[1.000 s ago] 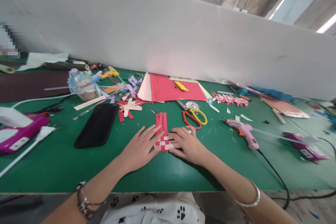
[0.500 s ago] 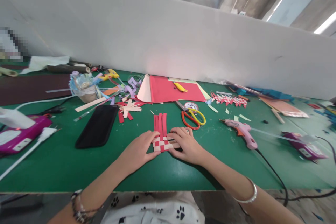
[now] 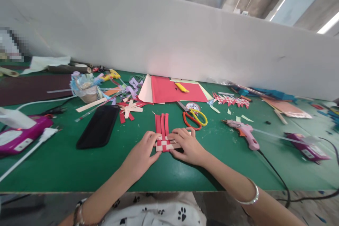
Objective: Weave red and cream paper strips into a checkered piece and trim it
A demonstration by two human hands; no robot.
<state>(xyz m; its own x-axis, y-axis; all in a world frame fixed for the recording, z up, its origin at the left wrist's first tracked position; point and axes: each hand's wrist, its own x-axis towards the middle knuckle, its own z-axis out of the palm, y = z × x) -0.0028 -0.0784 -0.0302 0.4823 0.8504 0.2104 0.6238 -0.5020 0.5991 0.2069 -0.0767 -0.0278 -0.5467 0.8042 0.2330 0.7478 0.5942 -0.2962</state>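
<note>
A small piece of woven paper strips, red and cream in a checker pattern, lies flat on the green table in front of me. Its loose red strips point away from me, and cream strips stick out to the right, partly under my fingers. My left hand grips the left edge, thumb at the near corner and fingers at the far one. Over the right side rests my right hand, thumb and fingers closed on the cream strips. Just beyond it lie scissors with red and yellow handles.
Left of my hands lies a black phone, with cut paper strips behind it. A yellow cutter sits on red paper. To the right are a pink glue gun and a finished-looking woven strip. A purple power strip stands left.
The woven piece has shifted very slightly away from me. My left thumb and fingers have moved a little along its left edge; my right hand stays nearly still.
</note>
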